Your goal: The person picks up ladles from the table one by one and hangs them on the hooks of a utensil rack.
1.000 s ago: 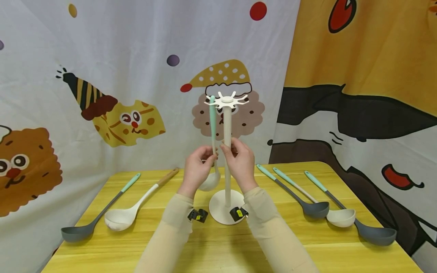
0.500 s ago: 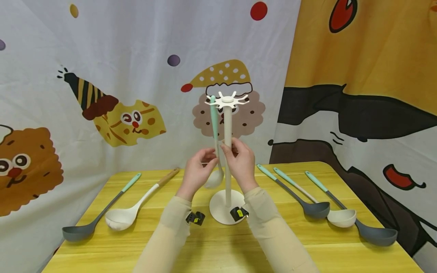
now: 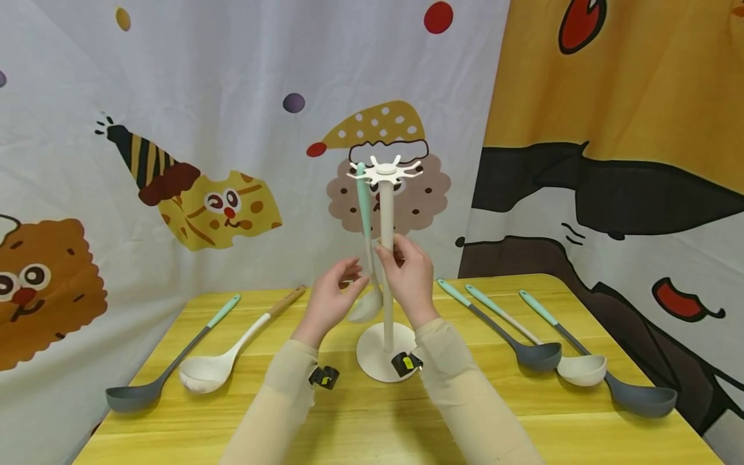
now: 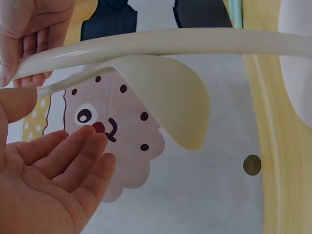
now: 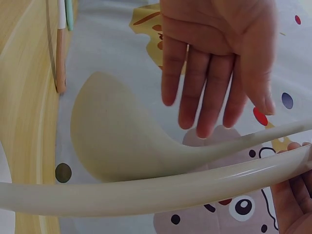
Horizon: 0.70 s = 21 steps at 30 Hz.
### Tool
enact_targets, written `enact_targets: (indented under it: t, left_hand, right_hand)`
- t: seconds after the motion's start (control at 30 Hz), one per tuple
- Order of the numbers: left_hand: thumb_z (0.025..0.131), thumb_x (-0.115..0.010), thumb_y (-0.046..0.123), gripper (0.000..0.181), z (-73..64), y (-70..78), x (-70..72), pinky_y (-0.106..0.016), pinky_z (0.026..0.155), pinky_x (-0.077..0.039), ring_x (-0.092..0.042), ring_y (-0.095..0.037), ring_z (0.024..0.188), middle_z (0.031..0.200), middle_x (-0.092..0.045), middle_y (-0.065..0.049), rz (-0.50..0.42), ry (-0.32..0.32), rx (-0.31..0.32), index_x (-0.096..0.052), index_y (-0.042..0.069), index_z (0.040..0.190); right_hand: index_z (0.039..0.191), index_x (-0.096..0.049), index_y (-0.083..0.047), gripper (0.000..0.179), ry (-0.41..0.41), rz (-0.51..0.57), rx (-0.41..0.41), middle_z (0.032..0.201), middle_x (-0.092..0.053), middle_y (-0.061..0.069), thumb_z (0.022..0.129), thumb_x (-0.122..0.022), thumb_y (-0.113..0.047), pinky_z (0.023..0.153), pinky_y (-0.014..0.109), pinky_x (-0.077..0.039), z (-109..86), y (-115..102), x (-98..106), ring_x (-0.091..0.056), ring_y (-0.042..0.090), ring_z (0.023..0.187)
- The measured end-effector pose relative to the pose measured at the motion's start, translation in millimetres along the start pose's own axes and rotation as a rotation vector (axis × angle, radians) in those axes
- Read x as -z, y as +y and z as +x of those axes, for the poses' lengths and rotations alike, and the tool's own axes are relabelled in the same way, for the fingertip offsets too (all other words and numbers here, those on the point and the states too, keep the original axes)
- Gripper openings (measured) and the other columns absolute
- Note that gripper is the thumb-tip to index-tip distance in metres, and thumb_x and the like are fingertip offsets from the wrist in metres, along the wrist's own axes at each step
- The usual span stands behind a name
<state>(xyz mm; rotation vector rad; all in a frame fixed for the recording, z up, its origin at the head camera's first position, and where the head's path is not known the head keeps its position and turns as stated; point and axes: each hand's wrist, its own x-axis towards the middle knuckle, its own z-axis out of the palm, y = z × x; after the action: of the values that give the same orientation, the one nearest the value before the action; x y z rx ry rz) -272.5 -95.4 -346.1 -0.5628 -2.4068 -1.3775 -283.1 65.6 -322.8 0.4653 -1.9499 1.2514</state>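
Observation:
A white rack stand (image 3: 387,290) with a ring of hooks (image 3: 386,170) on top stands upright on its round base. From a left-side hook hangs a cream ladle (image 3: 366,307) with a mint handle, its bowl close beside the post. My right hand (image 3: 408,274) pinches the post about halfway up. Just left of the ladle, my left hand (image 3: 331,294) is off it, fingers relaxed and holding nothing; the left wrist view shows its open palm (image 4: 48,190) below the ladle's bowl (image 4: 165,97).
On the table's left lie a grey ladle (image 3: 136,395) and a white ladle (image 3: 209,371) with a wooden handle. To the right are a grey ladle (image 3: 537,356), a cream ladle (image 3: 581,370) and another grey ladle (image 3: 642,399), all mint-handled. A printed curtain (image 3: 232,77) hangs behind.
My left hand has let go of the hanging ladle and drawn back to the left. The ladle's bowl has swung right toward the post. My right hand keeps its place.

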Motion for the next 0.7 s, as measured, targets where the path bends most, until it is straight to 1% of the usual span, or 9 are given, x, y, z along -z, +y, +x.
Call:
enact_targets:
  t: [0.27, 0.5, 0.7]
  left_hand:
    - [0.095, -0.068, 0.031, 0.061, -3.5, -8.6, 1.8, -0.052, 0.102, -0.042, -0.055, -0.034, 0.123, 0.136, -0.057, -0.017, 0.086, -0.056, -0.004, -0.047, 0.001, 0.144]
    - [0.09, -0.069, 0.046, 0.075, -6.8, -12.7, 4.0, -0.057, 0.107, -0.035, -0.043, -0.035, 0.135, 0.147, -0.047, -0.014, 0.163, -0.098, 0.055, -0.043, 0.007, 0.149]
    - [0.088, -0.069, 0.053, 0.087, -10.1, -18.6, 4.6, -0.06, 0.109, -0.03, -0.033, -0.038, 0.14, 0.153, -0.039, -0.016, 0.225, -0.115, 0.054, -0.035, 0.007, 0.153]
  right_hand:
    - [0.101, -0.07, -0.006, 0.017, -0.003, -0.005, -0.003, 0.083, -0.065, 0.009, 0.095, -0.068, -0.021, 0.066, 0.036, -0.052, 0.7, -0.8, 0.0, -0.061, 0.022, 0.074]
    - [0.101, -0.07, -0.005, 0.018, -0.007, 0.004, -0.01, 0.082, -0.064, 0.008, 0.096, -0.068, -0.022, 0.065, 0.035, -0.051, 0.1, -2.2, 0.0, -0.06, 0.022, 0.073]
    - [0.102, -0.07, -0.005, 0.018, 0.001, 0.007, -0.001, 0.082, -0.065, 0.009, 0.095, -0.068, -0.021, 0.065, 0.035, -0.052, -0.5, -1.8, 0.1, -0.061, 0.022, 0.072]
